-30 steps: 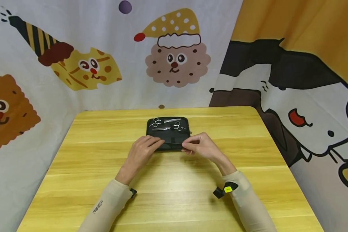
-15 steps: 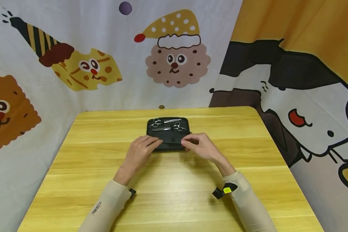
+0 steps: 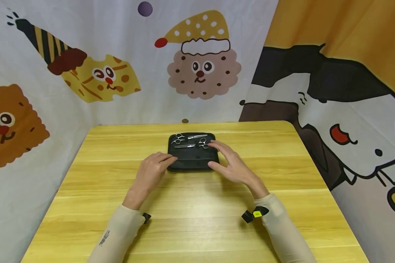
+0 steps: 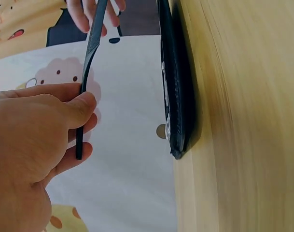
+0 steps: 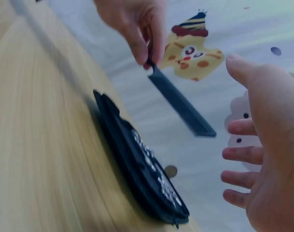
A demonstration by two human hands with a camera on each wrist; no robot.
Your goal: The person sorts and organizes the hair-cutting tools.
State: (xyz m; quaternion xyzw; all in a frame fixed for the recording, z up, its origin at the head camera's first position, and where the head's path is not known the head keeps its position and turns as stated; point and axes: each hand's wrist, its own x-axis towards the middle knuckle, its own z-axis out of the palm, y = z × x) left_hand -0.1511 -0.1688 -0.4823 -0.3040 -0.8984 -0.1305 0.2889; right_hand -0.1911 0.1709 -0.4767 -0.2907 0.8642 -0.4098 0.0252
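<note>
My left hand (image 3: 151, 170) pinches a black comb (image 5: 180, 104) by its handle end, thumb against fingers. In both wrist views the comb is raised above the case, its toothed part reaching out toward the right hand. My right hand (image 3: 232, 164) is off the comb, its thumb and fingers spread apart beside the right edge of the case. Flat on the table lies the black case (image 3: 192, 166), with two silver pairs of scissors on its top face. One pair's blades (image 3: 197, 136) point right; the other pair's blades (image 3: 185, 146) point left.
The wooden table (image 3: 194, 219) extends around the case on every side. Behind it hangs a curtain (image 3: 118, 113) printed with cartoon figures. A small black camera (image 3: 248, 216) is strapped at the right wrist, over a beige sleeve (image 3: 286, 233).
The right hand has let go of the comb's far end and spread its fingers. Still holding the comb, the left hand has shifted a little to the left.
</note>
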